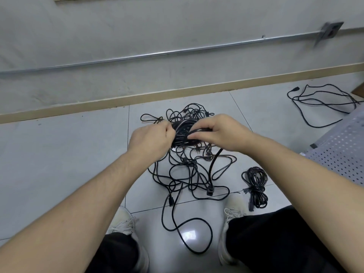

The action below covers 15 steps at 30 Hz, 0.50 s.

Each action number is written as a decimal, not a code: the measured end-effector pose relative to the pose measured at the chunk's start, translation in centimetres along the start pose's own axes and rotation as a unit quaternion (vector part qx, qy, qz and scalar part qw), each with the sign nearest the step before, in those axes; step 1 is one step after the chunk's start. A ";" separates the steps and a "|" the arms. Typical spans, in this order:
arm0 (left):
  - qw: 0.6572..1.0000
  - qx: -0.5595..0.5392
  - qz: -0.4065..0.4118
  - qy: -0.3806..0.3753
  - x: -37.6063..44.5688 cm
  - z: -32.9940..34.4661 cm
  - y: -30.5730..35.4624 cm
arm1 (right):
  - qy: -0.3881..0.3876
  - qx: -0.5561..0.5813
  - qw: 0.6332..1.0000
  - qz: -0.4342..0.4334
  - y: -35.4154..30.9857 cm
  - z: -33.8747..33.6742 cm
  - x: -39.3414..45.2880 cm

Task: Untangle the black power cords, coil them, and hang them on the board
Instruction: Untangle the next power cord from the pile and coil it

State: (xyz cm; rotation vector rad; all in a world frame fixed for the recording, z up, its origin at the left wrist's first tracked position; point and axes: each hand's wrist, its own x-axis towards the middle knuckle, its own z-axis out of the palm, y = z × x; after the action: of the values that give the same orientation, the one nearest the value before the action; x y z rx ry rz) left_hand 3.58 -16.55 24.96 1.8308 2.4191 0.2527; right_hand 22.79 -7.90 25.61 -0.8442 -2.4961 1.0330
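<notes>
A tangle of black power cords (pixel 187 170) lies on the floor tiles between my feet and the wall. Above it my left hand (pixel 150 139) grips a coiled bundle of black cord (pixel 182 133) from the left side. My right hand (pixel 222 132) pinches a strand of that same cord against the bundle's right side, and the strand's tail (pixel 213 164) hangs down to a plug (pixel 209 191) on the floor. A finished coil of cord (pixel 256 186) lies on the tiles to the right. The hanging board is out of view.
Another loose black cord (pixel 323 103) sprawls at the far right near the wall. A perforated grey metal seat (pixel 342 146) juts in from the right edge. A metal conduit (pixel 157 53) runs along the wall above the beige skirting. My white shoes (pixel 126 225) flank the tangle.
</notes>
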 end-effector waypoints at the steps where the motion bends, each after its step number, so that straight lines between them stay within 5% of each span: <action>1: 1.000 -0.002 0.023 -0.013 -0.1 0.1 0.3 | 0.015 0.041 0.999 0.002 0.1 -0.3 -0.1; 8: 0.980 -0.062 0.164 -0.092 -0.7 0.0 1.0 | 0.055 0.182 0.981 0.025 0.8 -1.9 -0.5; 15: 0.927 -0.314 0.186 -0.083 -1.2 0.6 1.3 | 0.057 0.259 0.961 0.076 0.9 -1.8 -0.3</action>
State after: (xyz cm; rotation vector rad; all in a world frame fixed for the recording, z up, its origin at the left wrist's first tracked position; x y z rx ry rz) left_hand 5.21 -17.31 24.60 1.8621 1.5905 0.7649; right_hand 24.27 -6.64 26.14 -0.8986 -1.9427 1.5459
